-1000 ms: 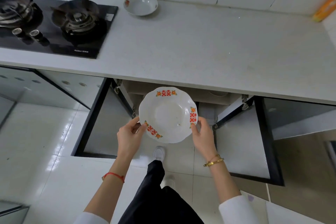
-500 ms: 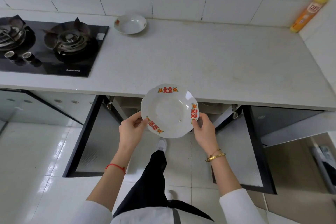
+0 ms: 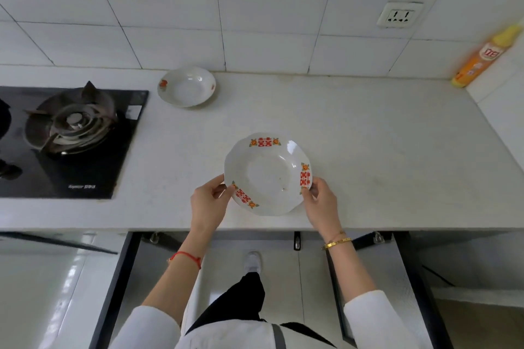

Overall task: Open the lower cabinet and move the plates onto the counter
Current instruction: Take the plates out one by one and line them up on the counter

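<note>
White, red-patterned plate [image 3: 268, 174] sits level over the counter [image 3: 368, 150] near its front edge, pinched at opposite rims by the left hand [image 3: 208, 201] and right hand [image 3: 321, 202], forearms extended forward.

Bright even light, soft shadows, wide-angle bending at edges, orange plastic bottle [image 3: 482, 61] smearing, glossy white floor tiles [image 3: 51, 292] glaring.

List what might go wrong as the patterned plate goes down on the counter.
1. The white plate with red and orange motifs is pinched only at its rim by the left hand and right hand; it might slip.
2. It sits near the front edge of the grey counter; released there, it could tip off.
3. Both black-framed cabinet doors stand open beside the legs, a possible bump.
</note>
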Action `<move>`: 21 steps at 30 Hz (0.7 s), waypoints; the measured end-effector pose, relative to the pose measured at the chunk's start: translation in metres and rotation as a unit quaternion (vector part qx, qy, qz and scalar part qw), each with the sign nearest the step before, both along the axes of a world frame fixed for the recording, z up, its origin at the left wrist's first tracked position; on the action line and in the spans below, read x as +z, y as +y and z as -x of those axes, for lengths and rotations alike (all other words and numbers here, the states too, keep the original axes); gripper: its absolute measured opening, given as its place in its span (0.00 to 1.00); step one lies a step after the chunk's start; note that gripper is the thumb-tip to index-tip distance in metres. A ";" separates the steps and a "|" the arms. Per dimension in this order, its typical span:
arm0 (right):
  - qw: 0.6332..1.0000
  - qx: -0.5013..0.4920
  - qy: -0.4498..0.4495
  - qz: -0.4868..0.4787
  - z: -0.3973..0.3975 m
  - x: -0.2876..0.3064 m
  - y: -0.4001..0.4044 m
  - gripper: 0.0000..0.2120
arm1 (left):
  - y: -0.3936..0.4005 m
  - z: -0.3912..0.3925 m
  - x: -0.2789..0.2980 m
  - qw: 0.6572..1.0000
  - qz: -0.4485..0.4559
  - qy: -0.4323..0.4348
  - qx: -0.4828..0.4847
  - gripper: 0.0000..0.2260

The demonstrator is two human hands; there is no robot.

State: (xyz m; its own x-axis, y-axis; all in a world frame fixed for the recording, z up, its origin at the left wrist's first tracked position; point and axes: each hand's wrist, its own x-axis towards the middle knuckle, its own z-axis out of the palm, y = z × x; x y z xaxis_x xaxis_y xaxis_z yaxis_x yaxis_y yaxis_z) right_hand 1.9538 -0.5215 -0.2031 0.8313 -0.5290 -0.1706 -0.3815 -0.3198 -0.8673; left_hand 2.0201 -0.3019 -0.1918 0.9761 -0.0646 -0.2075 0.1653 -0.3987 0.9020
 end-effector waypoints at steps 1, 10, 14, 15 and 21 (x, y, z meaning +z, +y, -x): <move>1.000 -0.001 -0.001 0.003 -0.015 0.000 -0.002 0.11 | -0.002 -0.016 -0.001 1.000 -0.002 0.004 -0.002 0.13; 0.999 0.011 0.021 0.033 -0.130 -0.007 -0.025 0.11 | -0.024 -0.134 -0.008 0.999 -0.036 0.026 -0.002 0.13; 0.998 0.019 0.037 0.037 -0.176 -0.012 -0.037 0.11 | -0.035 -0.175 -0.012 0.998 -0.046 0.033 0.003 0.13; 0.998 0.022 0.041 0.036 -0.187 -0.014 -0.040 0.11 | -0.038 -0.184 -0.014 0.998 -0.049 0.031 0.006 0.13; 0.996 0.048 0.064 0.042 -0.247 -0.026 -0.060 0.12 | -0.060 -0.235 -0.026 0.997 -0.070 0.030 0.027 0.13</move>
